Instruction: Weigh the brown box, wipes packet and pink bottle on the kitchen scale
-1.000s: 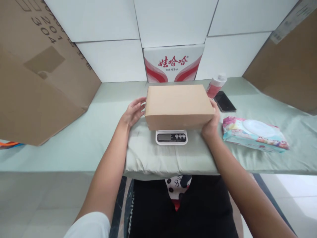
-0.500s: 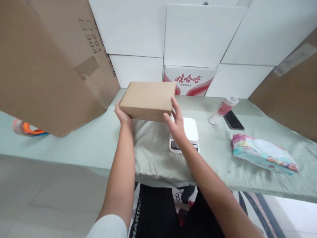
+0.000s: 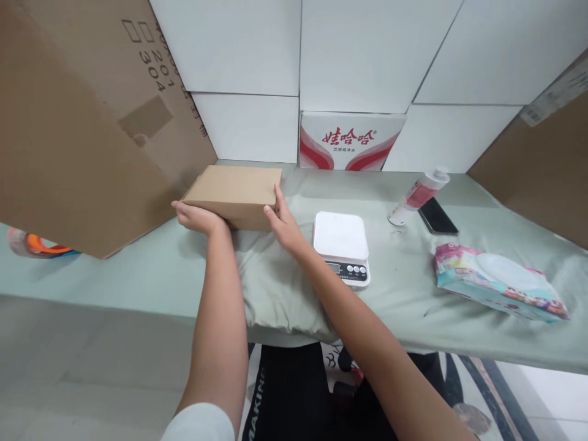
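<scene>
While the left hand (image 3: 198, 217) cups the near left corner of the small cardboard box (image 3: 234, 195), the right hand (image 3: 283, 225) presses flat against its right end, so the box is clasped between the two. The fingers of the left hand curl under and around the corner; those of the right are stretched out straight, lying along the box's side rather than wrapped round it. The box sits low over the bench (image 3: 114, 269), left of centre and close to the big tilted carton (image 3: 82, 128) that leans in from the left; whether its underside touches the green cloth I cannot tell. Just right of the right hand stands a white kitchen scale (image 3: 340, 236), its platform bare and its display facing the person. Farther right lie a red-and-white bottle (image 3: 417, 197) on its side, a dark phone (image 3: 438, 216) just beside it, and a pack of wet wipes (image 3: 498, 282) nearer the front edge. A red-and-white printed carton (image 3: 351, 141) stands against the white wall panels at the back.
</scene>
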A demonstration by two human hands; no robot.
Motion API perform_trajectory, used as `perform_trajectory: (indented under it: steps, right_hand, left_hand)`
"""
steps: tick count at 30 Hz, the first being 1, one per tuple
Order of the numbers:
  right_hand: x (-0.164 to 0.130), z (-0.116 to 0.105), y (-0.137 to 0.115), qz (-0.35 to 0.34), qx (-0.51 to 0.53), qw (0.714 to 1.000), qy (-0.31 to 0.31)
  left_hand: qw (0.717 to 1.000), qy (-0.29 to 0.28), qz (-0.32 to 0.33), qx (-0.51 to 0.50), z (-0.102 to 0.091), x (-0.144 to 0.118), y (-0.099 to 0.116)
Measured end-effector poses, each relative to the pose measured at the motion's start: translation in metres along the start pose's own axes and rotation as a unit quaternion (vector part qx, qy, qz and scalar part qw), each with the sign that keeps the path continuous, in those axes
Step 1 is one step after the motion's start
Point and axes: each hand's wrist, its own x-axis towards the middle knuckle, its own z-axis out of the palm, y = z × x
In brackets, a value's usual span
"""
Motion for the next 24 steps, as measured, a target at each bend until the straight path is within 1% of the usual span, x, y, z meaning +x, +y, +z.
perform_trajectory:
  steps: [2, 5, 7, 8, 12, 16, 19, 24]
  right_hand:
    - [-0.002, 0.003, -0.002, 0.003, -0.003, 1.000, 0.006]
    - [-0.012, 0.014, -0.005, 0.047, -0.038, 0.996, 0.071]
    - [-0.022, 0.023, -0.006, 0.072, -0.068, 0.989, 0.106]
    - [-0.027, 0.027, -0.006, 0.072, -0.081, 0.988, 0.112]
    - [-0.038, 0.040, -0.001, 0.034, -0.093, 0.990, 0.100]
    - [-0.037, 0.044, 0.009, -0.003, -0.075, 0.995, 0.063]
    - [-0.036, 0.043, 0.013, -0.004, -0.065, 0.997, 0.052]
    - [-0.032, 0.043, 0.021, -0.004, -0.040, 0.998, 0.040]
  left_hand:
    - [1.000, -0.009, -0.004, 0.004, 0.000, 0.000, 0.001]
    - [1.000, -0.008, -0.014, 0.027, 0.002, -0.004, 0.004]
    - [0.998, -0.007, -0.003, 0.060, 0.002, -0.008, 0.008]
    - [0.997, -0.009, 0.009, 0.081, 0.002, -0.009, 0.009]
    - [0.986, -0.011, 0.044, 0.160, 0.000, -0.014, 0.014]
    - [0.973, 0.023, 0.041, 0.227, -0.002, -0.015, 0.017]
    - [0.961, 0.045, 0.054, 0.267, -0.002, -0.017, 0.020]
    - [0.941, 0.050, 0.056, 0.331, 0.003, -0.026, 0.026]
